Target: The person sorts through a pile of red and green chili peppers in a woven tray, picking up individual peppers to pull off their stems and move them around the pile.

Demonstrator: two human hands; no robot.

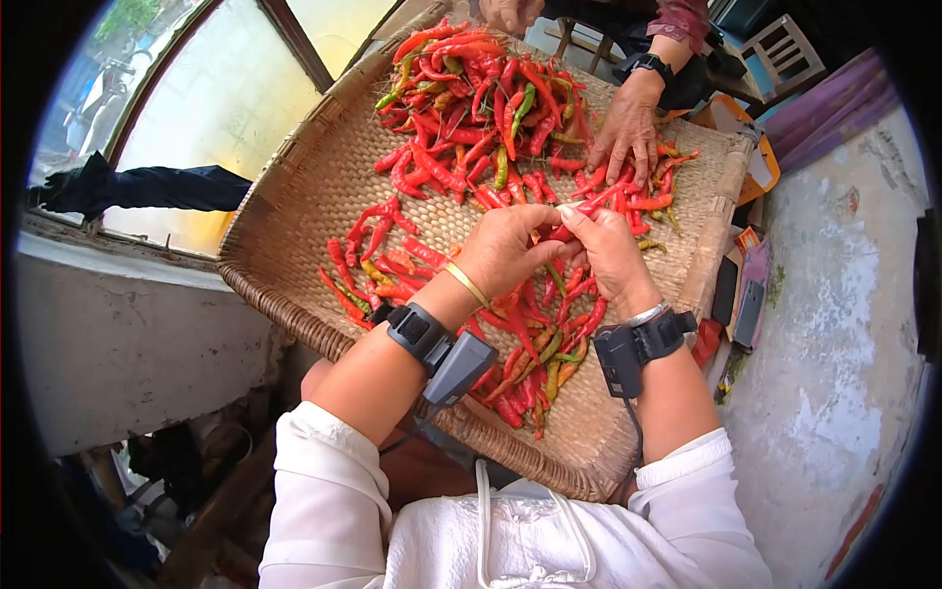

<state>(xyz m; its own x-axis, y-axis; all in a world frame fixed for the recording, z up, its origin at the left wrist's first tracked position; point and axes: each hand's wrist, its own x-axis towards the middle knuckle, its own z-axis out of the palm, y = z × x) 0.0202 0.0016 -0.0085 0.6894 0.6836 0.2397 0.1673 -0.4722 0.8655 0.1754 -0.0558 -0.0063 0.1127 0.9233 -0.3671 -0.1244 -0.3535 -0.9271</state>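
My left hand (pixel 496 250) and my right hand (pixel 610 253) meet over a large woven basket tray (pixel 289 211). Between their pinched fingertips is a red chili pepper (pixel 561 234), partly covered by the fingers. Directly under my hands lies a pile of chili peppers (pixel 520 339), mostly red with some green and yellowish ones. A smaller group of red chilies (pixel 368 236) sits left of my left hand. Toward the far side rises a bigger heap of chilies (pixel 461 108).
Another person's hand (pixel 628 133), wearing a dark watch, reaches into the chilies at the far right; that person's other hand (pixel 510 12) shows at the top edge. Windows (pixel 216 88) and a low wall (pixel 147 344) stand left, a worn wall (pixel 834 324) right. A wooden chair (pixel 780 59) stands behind.
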